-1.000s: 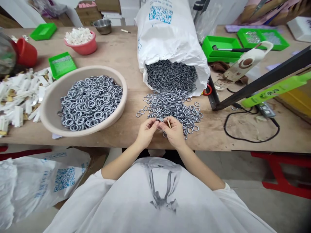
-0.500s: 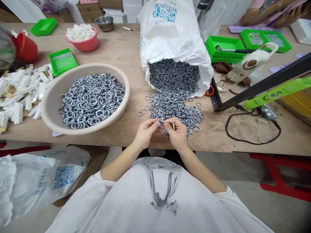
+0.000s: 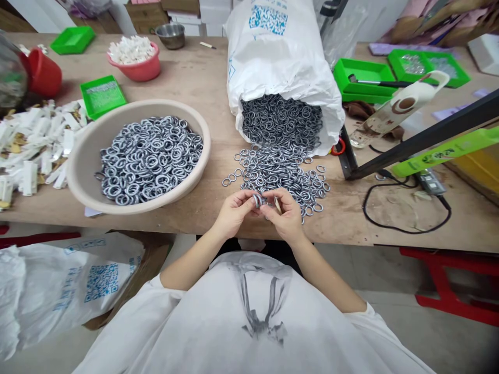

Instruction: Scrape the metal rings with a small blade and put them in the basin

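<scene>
Close together at the table's front edge, both my hands pinch small grey rings (image 3: 258, 200). My left hand (image 3: 234, 212) is closed on a ring between thumb and fingers. My right hand (image 3: 286, 215) is closed too, its fingertips meeting the rings, and a thin pale-tipped tool (image 3: 277, 204) sticks up between its fingers; its kind I cannot make out. Just beyond my hands lies a heap of loose grey rings (image 3: 278, 169), spilling from the mouth of a white sack (image 3: 286, 67). To the left stands a wide beige basin (image 3: 206, 136) holding many like rings (image 3: 152, 158).
White plastic parts (image 3: 35, 140) cover the far left. A red bowl (image 3: 136, 67) and green trays (image 3: 102, 98) stand behind the basin. At right are a black metal bar (image 3: 413, 140), a cable (image 3: 366, 205) and a white-handled bottle (image 3: 397, 106). A person's arms show at the top right.
The rings between my fingertips have turned and now show their round faces more. My hands stay in nearly the same place. The view has shifted slightly.
</scene>
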Demonstrator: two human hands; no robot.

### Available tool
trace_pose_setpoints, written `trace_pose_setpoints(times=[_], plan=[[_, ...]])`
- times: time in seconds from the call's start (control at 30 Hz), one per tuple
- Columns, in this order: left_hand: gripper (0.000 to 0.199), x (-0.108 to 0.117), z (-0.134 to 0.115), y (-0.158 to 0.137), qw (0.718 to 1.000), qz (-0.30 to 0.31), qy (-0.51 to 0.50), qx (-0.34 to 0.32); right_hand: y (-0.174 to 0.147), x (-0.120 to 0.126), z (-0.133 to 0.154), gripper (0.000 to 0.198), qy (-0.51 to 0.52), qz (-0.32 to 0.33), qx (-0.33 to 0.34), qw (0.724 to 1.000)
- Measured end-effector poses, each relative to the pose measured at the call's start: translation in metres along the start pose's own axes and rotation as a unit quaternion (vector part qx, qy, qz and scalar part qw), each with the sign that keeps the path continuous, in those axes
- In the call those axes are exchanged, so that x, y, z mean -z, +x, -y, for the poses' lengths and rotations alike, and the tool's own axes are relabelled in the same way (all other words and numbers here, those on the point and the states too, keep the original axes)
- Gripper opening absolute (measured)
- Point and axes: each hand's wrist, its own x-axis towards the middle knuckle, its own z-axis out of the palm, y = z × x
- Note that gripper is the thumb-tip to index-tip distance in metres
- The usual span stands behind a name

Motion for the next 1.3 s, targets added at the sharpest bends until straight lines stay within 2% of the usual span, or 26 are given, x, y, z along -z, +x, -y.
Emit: trace_pose_setpoints(times=[0.13,0.33,0.47,0.53,0.6,0.7,0.8,1.23,1.3], plan=[[0.033,0.002,-0.003,-0.002,0.999,0.030,0.012,-0.013,0.007,0.007,0.006,0.026,-0.011,0.043,0.019,0.999],[0.036,-0.003,-0.009,-0.008,0.999,0.004,-0.023,0.044,0.004,-0.001,0.008,0.021,0.017,0.012,0.012,1.000],[0.035,-0.003,-0.009,-0.008,0.999,0.032,0.005,0.022,0.007,-0.001,0.011,0.023,0.042,0.008,-0.020,0.999],[0.034,-0.003,-0.010,-0.008,0.999,0.038,0.013,0.009,0.009,0.005,0.016,0.030,0.013,0.016,-0.043,0.999],[0.034,-0.002,-0.012,-0.007,0.999,0.036,0.014,0.003,0.010,0.013,0.023,0.036,-0.038,0.052,-0.037,0.997],[0.033,0.000,-0.013,-0.007,0.999,0.038,0.014,0.002,0.007,0.020,0.034,0.041,-0.134,0.115,0.019,0.984],[0.032,-0.001,-0.013,-0.008,0.999,0.047,0.007,0.000,0.005,0.021,0.041,0.044,-0.202,0.141,0.055,0.968],[0.033,0.000,-0.012,-0.013,0.998,0.066,0.006,0.022,0.006,0.023,0.047,0.050,-0.256,0.187,0.044,0.947],[0.034,-0.001,-0.011,-0.014,0.996,0.079,0.013,0.032,0.010,0.026,0.043,0.051,-0.265,0.170,0.031,0.949]])
